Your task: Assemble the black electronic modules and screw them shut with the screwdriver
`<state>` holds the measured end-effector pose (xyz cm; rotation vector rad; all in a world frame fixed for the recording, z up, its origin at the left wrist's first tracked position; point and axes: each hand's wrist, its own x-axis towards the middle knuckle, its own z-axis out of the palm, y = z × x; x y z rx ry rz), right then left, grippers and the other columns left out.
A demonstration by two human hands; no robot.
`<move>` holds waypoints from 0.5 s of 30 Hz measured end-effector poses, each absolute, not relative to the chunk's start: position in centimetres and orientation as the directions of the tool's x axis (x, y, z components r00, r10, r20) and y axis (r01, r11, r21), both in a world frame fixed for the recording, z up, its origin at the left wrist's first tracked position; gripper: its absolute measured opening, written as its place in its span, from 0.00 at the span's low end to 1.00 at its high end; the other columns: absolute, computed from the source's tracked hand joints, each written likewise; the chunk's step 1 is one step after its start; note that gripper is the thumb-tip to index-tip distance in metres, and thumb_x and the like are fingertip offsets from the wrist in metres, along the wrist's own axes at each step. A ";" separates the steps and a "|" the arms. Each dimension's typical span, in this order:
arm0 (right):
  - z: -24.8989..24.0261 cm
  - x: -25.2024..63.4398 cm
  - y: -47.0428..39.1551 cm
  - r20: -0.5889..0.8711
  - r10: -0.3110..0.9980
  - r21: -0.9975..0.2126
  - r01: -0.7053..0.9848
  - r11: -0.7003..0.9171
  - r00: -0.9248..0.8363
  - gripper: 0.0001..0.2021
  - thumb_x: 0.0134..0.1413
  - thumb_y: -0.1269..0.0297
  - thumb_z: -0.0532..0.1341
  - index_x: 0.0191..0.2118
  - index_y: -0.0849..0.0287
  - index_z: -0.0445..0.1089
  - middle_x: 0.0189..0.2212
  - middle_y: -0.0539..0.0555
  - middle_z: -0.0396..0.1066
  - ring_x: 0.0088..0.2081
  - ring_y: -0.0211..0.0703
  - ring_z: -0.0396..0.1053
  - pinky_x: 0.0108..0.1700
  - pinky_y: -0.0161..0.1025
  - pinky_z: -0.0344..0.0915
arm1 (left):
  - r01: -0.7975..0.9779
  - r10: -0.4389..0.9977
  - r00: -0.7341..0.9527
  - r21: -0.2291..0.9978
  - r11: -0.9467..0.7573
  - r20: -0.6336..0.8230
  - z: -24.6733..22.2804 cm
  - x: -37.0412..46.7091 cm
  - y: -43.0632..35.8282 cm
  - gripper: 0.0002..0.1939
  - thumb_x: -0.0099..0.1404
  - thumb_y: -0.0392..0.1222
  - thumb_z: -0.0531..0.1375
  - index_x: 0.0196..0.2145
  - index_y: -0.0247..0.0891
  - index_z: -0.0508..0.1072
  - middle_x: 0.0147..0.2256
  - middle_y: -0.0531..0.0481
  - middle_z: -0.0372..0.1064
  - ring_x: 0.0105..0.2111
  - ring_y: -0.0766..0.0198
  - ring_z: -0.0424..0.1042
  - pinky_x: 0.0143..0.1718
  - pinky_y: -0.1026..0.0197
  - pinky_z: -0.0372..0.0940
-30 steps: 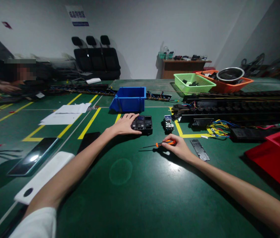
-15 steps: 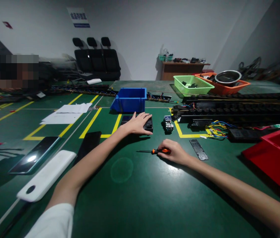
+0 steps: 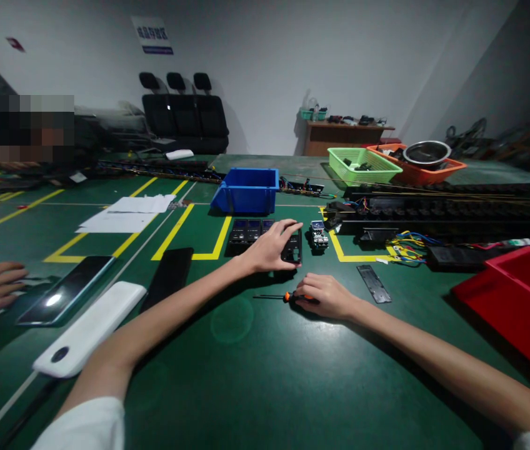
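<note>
No text is legible from where I stand. A white and blue wall sign (image 3: 152,35), far beyond my left hand (image 3: 272,249), carries characters too blurred to read. The small lit displays on the black module (image 3: 265,236) under my left fingers (image 3: 288,232) show nothing readable.

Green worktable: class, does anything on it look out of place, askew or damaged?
Nothing looks damaged or spilled. The right side is cluttered: loose coloured wires trail beside the long black rails. The left hand grips a black frame; the right hand holds a screwdriver.
</note>
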<state>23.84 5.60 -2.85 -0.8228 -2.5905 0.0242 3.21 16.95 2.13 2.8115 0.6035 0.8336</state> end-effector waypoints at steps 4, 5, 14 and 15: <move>-2.7 23.3 4.8 0.386 0.518 -0.109 0.520 0.847 -0.763 0.07 0.63 0.61 0.56 0.40 0.56 0.70 0.34 0.54 0.73 0.35 0.41 0.70 0.34 0.37 0.64 | 0.362 0.456 0.738 0.279 -0.889 0.496 1.3 2.8 13.4 0.51 0.54 0.50 0.68 0.67 0.40 0.45 0.64 0.38 0.46 0.63 0.46 0.51 0.64 0.46 0.53; -2.7 23.1 4.6 0.390 0.517 -0.102 0.522 0.847 -0.762 0.07 0.63 0.61 0.56 0.40 0.56 0.70 0.34 0.54 0.73 0.35 0.41 0.70 0.34 0.37 0.64 | 0.367 0.462 0.733 0.282 -0.886 0.499 1.0 2.7 13.0 0.51 0.54 0.49 0.68 0.67 0.39 0.44 0.64 0.38 0.46 0.63 0.46 0.51 0.64 0.46 0.53; -2.8 22.6 4.1 0.469 0.530 -0.139 0.534 0.834 -0.707 0.07 0.60 0.61 0.59 0.40 0.57 0.70 0.34 0.55 0.74 0.34 0.42 0.70 0.34 0.38 0.65 | 0.324 0.470 0.655 0.342 -0.882 0.591 -1.6 2.5 12.7 0.50 0.53 0.53 0.67 0.65 0.37 0.47 0.63 0.34 0.44 0.63 0.44 0.48 0.64 0.41 0.51; -2.8 22.7 4.2 0.491 0.536 -0.165 0.531 0.831 -0.686 0.06 0.60 0.62 0.59 0.40 0.57 0.70 0.35 0.55 0.74 0.34 0.42 0.70 0.34 0.39 0.66 | 0.319 0.474 0.653 0.354 -0.879 0.591 -1.7 2.5 12.7 0.50 0.53 0.53 0.68 0.64 0.37 0.47 0.63 0.34 0.45 0.63 0.45 0.48 0.64 0.42 0.51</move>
